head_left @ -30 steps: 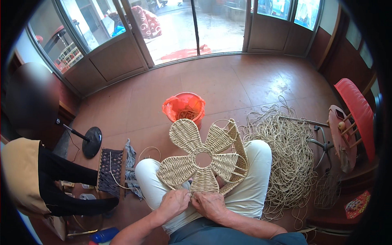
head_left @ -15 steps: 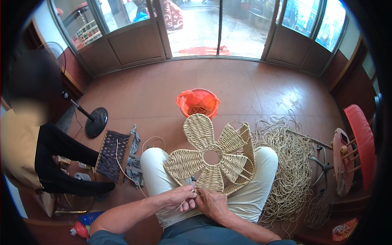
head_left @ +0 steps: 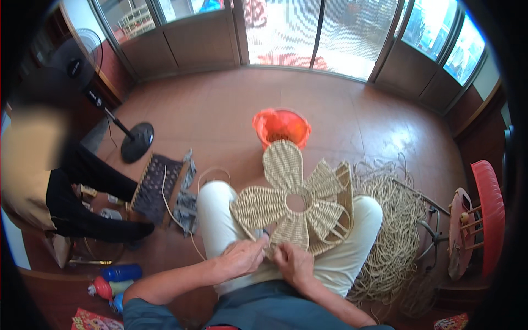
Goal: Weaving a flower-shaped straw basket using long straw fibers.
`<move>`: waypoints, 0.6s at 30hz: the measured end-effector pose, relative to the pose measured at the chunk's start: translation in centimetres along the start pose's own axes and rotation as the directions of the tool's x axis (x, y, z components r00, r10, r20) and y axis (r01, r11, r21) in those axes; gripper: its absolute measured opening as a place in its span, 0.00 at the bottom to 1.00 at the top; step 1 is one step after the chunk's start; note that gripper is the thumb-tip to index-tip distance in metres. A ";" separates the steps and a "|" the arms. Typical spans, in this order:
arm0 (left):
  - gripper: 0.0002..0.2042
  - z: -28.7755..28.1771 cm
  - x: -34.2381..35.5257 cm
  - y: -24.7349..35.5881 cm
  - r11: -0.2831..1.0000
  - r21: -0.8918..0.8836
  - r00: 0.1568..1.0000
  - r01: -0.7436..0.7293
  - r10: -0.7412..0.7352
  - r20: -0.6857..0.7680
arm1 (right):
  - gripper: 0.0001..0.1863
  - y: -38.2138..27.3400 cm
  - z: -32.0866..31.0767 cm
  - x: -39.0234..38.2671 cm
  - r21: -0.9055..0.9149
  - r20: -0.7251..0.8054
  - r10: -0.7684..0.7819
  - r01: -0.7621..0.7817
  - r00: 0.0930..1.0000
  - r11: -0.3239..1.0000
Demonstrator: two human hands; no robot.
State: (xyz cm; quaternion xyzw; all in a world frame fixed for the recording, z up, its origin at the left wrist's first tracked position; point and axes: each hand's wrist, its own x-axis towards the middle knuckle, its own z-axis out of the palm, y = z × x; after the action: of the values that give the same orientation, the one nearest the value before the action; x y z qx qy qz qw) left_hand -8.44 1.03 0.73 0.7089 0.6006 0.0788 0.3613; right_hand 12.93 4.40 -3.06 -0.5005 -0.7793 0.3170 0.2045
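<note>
A woven straw piece shaped like a flower [head_left: 258,206], with broad petals around a round hole, rests on my lap and knees. Behind its right petals shows a curved woven panel [head_left: 345,192] with a few thin strands across the gap. My left hand [head_left: 245,257] is closed at the lower left of the bottom petal, a small dark bit showing by its fingertips. Just to its right, my right hand [head_left: 295,265] is closed too, knuckles up, against that petal's lower edge. Whatever thin thing the fingers grip is too small to make out.
A red bucket [head_left: 297,129] stands beyond the flower. Right of my knee lies a tangled heap of straw cord [head_left: 388,236], near a red stool [head_left: 488,214]. At left, another person sits by a dark woven strap panel [head_left: 157,187] and a standing fan [head_left: 136,142].
My hands have drawn slightly apart, and my left fingers have closed more tightly. The whole view has shifted and tilted, with the flower piece still on my lap.
</note>
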 end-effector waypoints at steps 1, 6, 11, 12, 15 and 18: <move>0.13 -0.1 -1.0 1.4 0.999 -0.030 0.999 0.017 -0.016 0.035 | 0.07 -0.1 -0.4 -0.6 0.000 0.036 0.034 -0.034 0.999 0.999; 0.17 0.3 -1.5 3.8 0.989 0.067 0.941 -0.128 0.143 -0.307 | 0.06 -0.5 -2.1 -0.1 0.271 0.107 0.011 -0.040 0.994 0.962; 0.11 2.1 -0.8 0.8 0.981 -0.010 0.930 -0.196 0.183 -0.318 | 0.07 0.4 -1.6 -0.3 0.232 0.156 0.013 -0.049 0.988 0.971; 0.09 1.4 -1.0 1.1 0.972 -0.023 0.917 -0.234 0.212 -0.337 | 0.07 0.3 -1.9 -0.1 0.248 0.106 -0.066 0.038 0.992 0.968; 0.08 -1.8 -2.9 2.1 0.951 -0.098 0.912 -0.293 0.247 -0.327 | 0.07 -0.4 -3.1 0.1 0.164 0.070 -0.185 0.172 0.980 0.971; 0.09 -4.0 -4.7 0.8 0.884 -0.381 0.929 -0.271 0.136 -0.346 | 0.08 -0.3 -2.4 0.4 0.189 -0.010 -0.208 0.207 0.978 0.960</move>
State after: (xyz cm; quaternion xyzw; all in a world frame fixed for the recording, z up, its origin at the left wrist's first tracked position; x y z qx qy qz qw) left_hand -11.27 -1.56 5.66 0.6523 0.5396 0.3546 0.3970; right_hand 14.13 5.35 -1.12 -0.3928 -0.7948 0.3688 0.2792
